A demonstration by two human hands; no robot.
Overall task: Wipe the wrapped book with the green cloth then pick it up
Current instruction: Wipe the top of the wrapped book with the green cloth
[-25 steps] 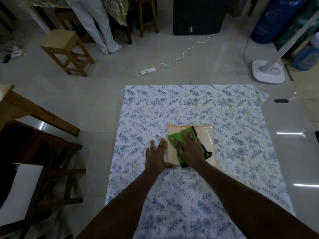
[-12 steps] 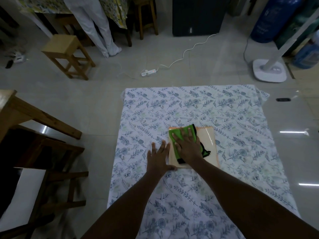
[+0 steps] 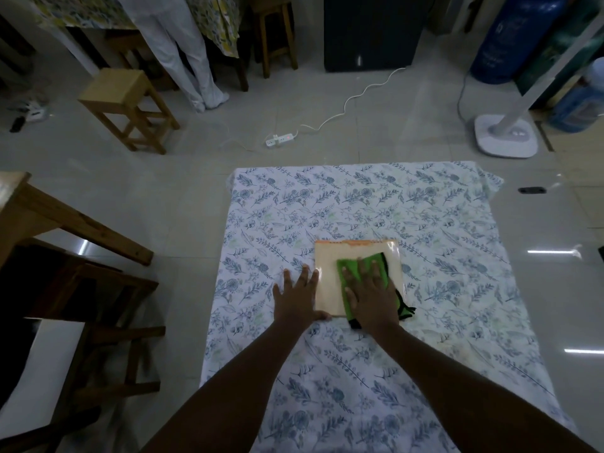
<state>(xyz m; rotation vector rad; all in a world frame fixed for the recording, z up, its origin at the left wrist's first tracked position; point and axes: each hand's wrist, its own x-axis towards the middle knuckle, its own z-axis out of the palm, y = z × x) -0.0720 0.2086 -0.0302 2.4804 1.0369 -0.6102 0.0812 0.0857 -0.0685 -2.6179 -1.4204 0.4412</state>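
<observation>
The wrapped book, pale cream under shiny plastic with an orange top edge, lies flat on a floral sheet spread on the floor. The green cloth, black at its trailing edge, covers the book's right half. My right hand presses flat on the cloth, fingers spread. My left hand lies flat on the sheet against the book's left edge, thumb touching its near left corner, holding nothing.
A wooden stool and a person's white-trousered legs stand at the back left. A power strip with a cord lies behind the sheet. A fan base sits back right. Wooden furniture lines the left.
My right hand has slid the green cloth from the book's upper left toward its right and nearer half. My left hand has stayed beside the book's left edge.
</observation>
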